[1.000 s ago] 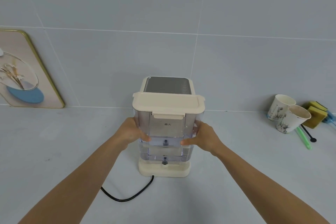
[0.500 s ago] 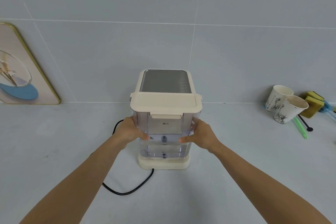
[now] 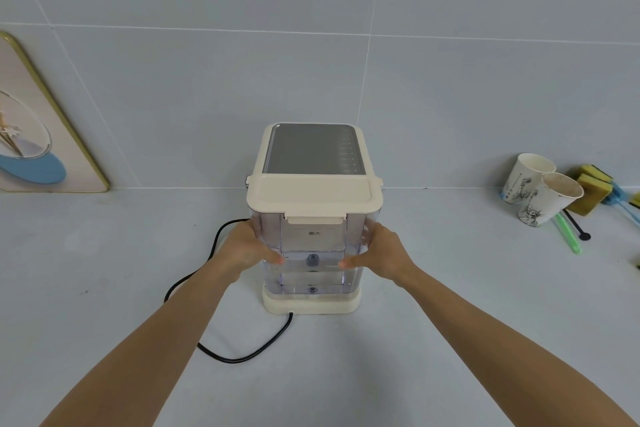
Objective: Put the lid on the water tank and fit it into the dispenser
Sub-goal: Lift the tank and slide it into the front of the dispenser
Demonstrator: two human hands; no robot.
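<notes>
While steadying the lidded water tank [image 3: 313, 253] on the dispenser [image 3: 311, 303] base, left hand [image 3: 247, 248] and right hand [image 3: 382, 253] clasping opposite sides (keeping it square, likely for seating)

Home kitchen counter, by the look: pale grey countertop [image 3: 104, 288] meeting a wall of large grey tiles [image 3: 207, 80]. Beyond the fingertips [image 3: 277, 258] stands a cream countertop water dispenser [image 3: 313, 149], its black power cord [image 3: 242, 355] looping near-left of them. Well right of the fingers: two paper cups [image 3: 540, 194] and yellow sponges [image 3: 590, 189]; far left, a gold-framed picture [image 3: 41, 135] leans against the tiles.
</notes>
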